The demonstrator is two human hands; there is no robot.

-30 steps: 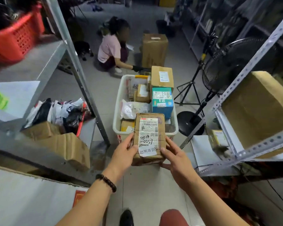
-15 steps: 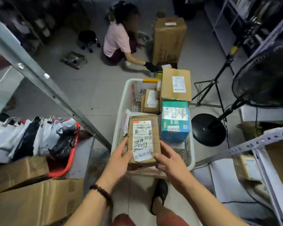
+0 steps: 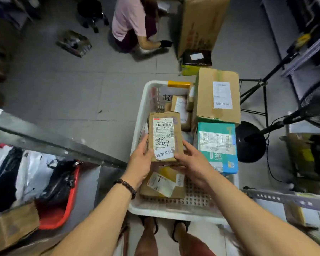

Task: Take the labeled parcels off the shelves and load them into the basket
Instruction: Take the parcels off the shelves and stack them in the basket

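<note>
I hold a small brown labeled parcel (image 3: 164, 135) over the left side of the white plastic basket (image 3: 140, 115) on the floor. My left hand (image 3: 139, 161) grips its left edge and my right hand (image 3: 192, 163) grips its right edge near the bottom. Inside the basket lie a teal box (image 3: 217, 146), a large brown carton (image 3: 217, 95), a flat yellow-brown parcel (image 3: 163, 184) under my hands, and smaller parcels (image 3: 180, 106) at the back.
A metal shelf rail (image 3: 50, 139) runs across the left, over a red bin (image 3: 63, 206) of bagged parcels. A person (image 3: 133, 23) crouches on the floor beyond, beside a tall carton (image 3: 199, 24). A fan on a stand (image 3: 251, 141) is at right.
I have stepped up to the basket and carried the parcel forward over it. It now hangs above the basket's inside instead of before its near rim.
</note>
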